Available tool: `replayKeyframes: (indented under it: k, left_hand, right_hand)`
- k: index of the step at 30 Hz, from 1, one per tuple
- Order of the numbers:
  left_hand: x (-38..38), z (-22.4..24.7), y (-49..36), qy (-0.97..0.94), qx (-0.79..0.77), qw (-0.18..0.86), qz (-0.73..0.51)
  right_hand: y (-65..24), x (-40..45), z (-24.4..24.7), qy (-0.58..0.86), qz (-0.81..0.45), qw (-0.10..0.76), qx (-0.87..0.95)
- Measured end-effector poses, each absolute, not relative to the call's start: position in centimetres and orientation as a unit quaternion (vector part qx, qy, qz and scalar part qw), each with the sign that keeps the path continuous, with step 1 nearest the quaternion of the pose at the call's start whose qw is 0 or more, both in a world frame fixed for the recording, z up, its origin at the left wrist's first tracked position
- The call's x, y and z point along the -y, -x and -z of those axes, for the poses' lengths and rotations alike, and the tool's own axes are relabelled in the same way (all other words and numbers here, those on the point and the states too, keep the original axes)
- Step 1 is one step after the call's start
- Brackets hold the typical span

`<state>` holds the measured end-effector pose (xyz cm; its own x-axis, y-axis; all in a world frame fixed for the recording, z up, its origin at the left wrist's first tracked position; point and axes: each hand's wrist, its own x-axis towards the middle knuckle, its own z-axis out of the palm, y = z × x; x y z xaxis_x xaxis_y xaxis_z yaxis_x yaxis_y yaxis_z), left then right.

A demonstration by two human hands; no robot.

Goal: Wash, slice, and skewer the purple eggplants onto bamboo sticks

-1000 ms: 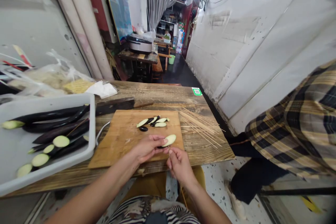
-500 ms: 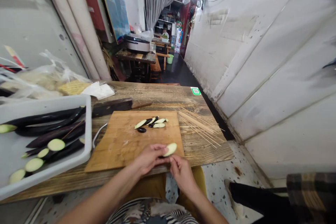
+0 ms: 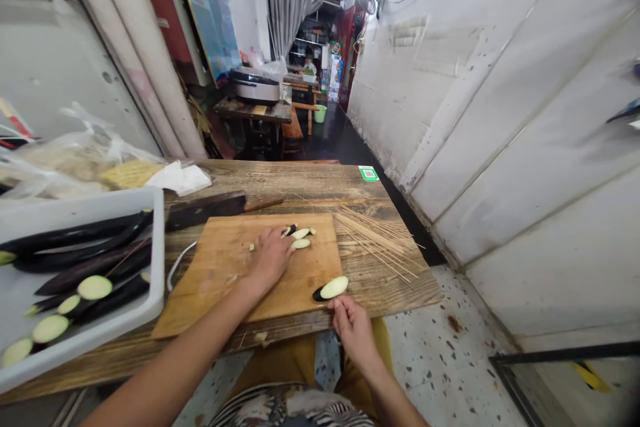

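Your left hand (image 3: 270, 257) lies flat on the wooden cutting board (image 3: 220, 293), fingers together, tips at the eggplant slices (image 3: 301, 233). Your right hand (image 3: 354, 328) sits at the counter (image 3: 300, 180) edge, fingers pinched on nothing, just below a loose slice (image 3: 333, 288). Bamboo skewers (image 3: 380, 243) lie right of the board; a white tray (image 3: 158, 260) of eggplants stands left. A white wall (image 3: 500, 147) lines the narrow room's right side.

A cramped street-food prep corridor: wooden table (image 3: 300, 187) with QR-code sticker (image 3: 369, 173), bamboo skewers (image 3: 380, 247) at two o'clock, eggplant tray (image 3: 159, 260) at nine, electric cooker (image 3: 255, 87) at twelve.
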<state>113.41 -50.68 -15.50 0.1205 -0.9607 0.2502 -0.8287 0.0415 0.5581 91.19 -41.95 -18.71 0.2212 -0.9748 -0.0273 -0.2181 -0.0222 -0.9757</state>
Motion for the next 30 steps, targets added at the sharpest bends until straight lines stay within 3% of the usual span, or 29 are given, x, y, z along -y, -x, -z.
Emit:
replayKeyframes:
  k: [3,6,9,13,30]
  left_hand:
    - [50.1,16.1,-112.9,-0.676,0.659,0.306,0.125]
    - [49.4,16.1,-112.7,-0.664,0.595,0.391,0.228]
    - [49.0,15.6,-112.6,-0.633,0.407,0.500,0.428]
    - [48.6,14.2,-112.5,-0.535,0.192,0.543,0.618]
    - [48.1,13.0,-112.4,-0.482,0.100,0.582,0.647]
  right_hand:
    - [-91.2,41.6,18.6,0.596,0.380,0.504,-0.495]
    - [-91.0,41.2,18.3,0.597,0.379,0.508,-0.492]
    - [-91.0,40.7,17.8,0.603,0.375,0.514,-0.481]
    - [-91.1,40.1,17.2,0.639,0.347,0.497,-0.474]
    - [-90.9,39.2,16.4,0.655,0.323,0.493,-0.473]
